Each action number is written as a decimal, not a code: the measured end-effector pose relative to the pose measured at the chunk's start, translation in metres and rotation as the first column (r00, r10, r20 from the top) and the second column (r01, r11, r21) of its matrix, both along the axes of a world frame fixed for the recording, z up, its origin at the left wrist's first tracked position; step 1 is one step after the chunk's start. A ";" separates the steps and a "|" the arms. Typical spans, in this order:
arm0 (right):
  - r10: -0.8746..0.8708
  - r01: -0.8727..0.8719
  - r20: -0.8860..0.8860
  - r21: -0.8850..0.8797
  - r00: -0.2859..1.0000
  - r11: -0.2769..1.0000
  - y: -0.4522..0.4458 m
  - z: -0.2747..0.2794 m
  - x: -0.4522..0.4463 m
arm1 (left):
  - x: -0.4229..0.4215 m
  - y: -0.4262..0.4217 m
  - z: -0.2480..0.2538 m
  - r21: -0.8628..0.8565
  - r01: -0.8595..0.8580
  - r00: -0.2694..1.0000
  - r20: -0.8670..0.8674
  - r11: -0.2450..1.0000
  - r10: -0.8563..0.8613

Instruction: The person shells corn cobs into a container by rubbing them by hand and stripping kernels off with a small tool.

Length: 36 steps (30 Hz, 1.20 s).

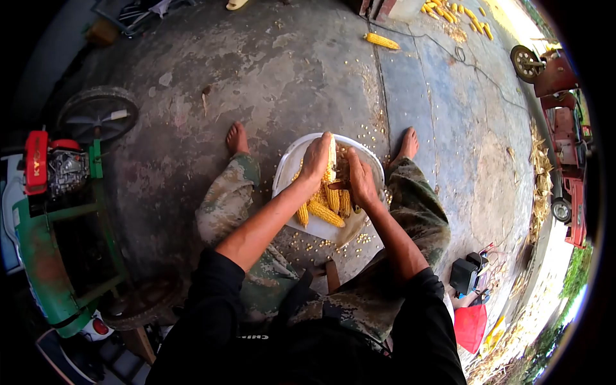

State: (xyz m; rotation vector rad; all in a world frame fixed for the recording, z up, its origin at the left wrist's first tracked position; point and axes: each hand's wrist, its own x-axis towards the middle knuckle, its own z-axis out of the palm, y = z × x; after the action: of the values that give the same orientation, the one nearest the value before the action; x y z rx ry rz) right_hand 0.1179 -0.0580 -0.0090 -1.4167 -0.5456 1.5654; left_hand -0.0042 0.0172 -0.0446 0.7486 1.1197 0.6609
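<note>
A round white basin [280, 174] stands on the floor between my bare feet, with several yellow corn cobs [325, 213] and loose kernels in it. Over its far part, my left hand [316, 158] is wrapped round a pale, partly stripped cob [332, 156]. My right hand [362, 179] is just to the right, its fingers bent round something dark and brownish that I cannot make out. The two hands are close together, and the palms and some fingertips are hidden.
One cob [382, 42] lies on the floor ahead, with more cobs [443, 9] beyond. Kernels are scattered around the basin. A green machine with a red engine [37, 163] stands left. At right are a red vehicle [564, 138], dry husks and a black box [463, 276].
</note>
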 end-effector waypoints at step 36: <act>0.074 -0.115 0.364 0.094 0.929 0.989 -0.007 -0.005 -0.015 | 0.010 -0.011 0.012 0.074 -0.067 0.998 -0.008 0.995 0.068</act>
State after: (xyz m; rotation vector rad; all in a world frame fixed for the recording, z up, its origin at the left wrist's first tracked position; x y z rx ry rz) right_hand 0.1032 -0.0649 -0.0144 -1.6178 -0.9197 1.3278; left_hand 0.0055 0.0065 -0.0329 0.7802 1.1390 0.7592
